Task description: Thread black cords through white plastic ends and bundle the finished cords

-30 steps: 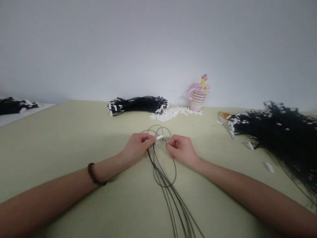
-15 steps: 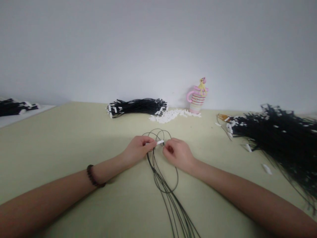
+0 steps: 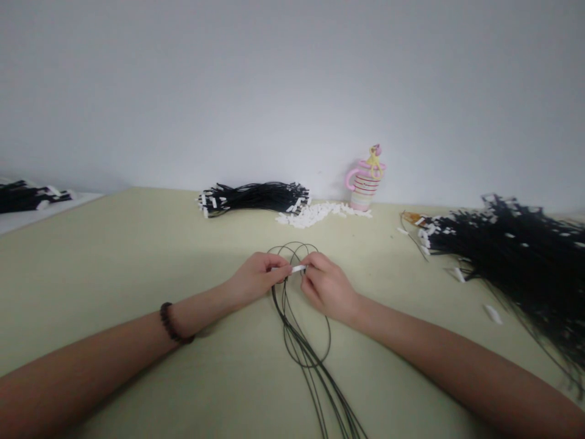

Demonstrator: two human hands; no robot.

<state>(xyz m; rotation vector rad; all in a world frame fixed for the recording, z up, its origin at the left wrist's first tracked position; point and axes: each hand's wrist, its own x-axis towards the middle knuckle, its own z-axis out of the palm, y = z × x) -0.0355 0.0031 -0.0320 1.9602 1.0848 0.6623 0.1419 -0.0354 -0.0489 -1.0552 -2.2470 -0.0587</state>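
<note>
My left hand (image 3: pixel 254 278) pinches a small white plastic connector housing (image 3: pixel 298 268) between thumb and fingers, with its right end sticking out. Thin black wires (image 3: pixel 303 342) run from beneath that hand down toward the table's front edge, and a few curl into loops between and behind the hands. My right hand (image 3: pixel 331 289) is closed, thumb and index finger at the housing's right end. It seems to grip a thin wire's end there, though the fingers hide most of it.
Behind lie a tied-looking bundle of black wires (image 3: pixel 256 197), a heap of white housings (image 3: pixel 311 214) and a striped pink mug (image 3: pixel 364 188). A large pile of black wires (image 3: pixel 512 244) covers the right side. More wires (image 3: pixel 22 197) lie at far left.
My right hand has come up against the white housing's right end, its fingertips now touching it. My left hand has shifted very slightly right, still holding the housing.
</note>
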